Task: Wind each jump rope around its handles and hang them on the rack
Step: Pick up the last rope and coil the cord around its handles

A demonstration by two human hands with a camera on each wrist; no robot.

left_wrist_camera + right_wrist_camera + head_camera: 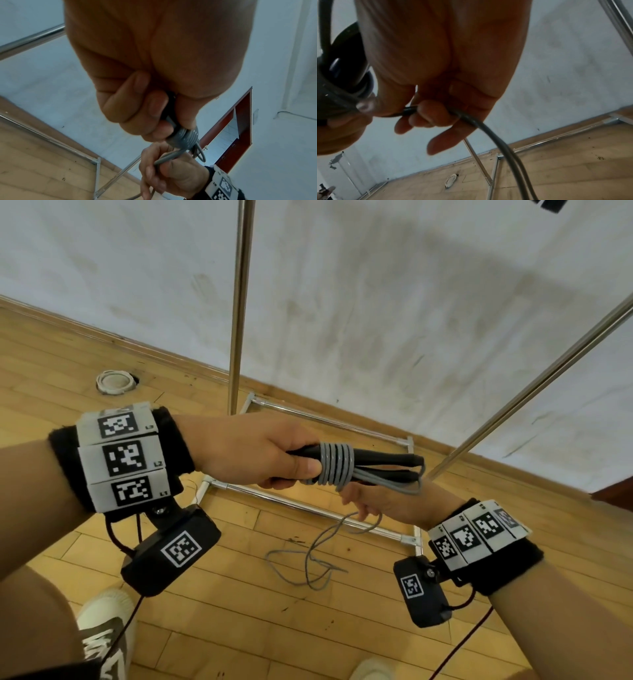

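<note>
My left hand (274,455) grips two black jump rope handles (383,462) held together and pointing right. Several turns of grey rope (337,462) are wound round them near my thumb; in the left wrist view the same coil (186,136) sits just past my curled fingers (150,108). Just below the handles, my right hand (373,505) pinches the doubled grey rope (488,129), which hangs down from it. The loose rest of the rope (308,563) lies in loops on the floor. The metal rack (239,309) stands right behind my hands.
The rack's base frame (308,506) lies on the wooden floor under my hands, against a white wall. A slanted rack bar (534,385) runs up to the right. A round white floor fitting (114,381) sits at the left. My shoes (102,631) are at the bottom.
</note>
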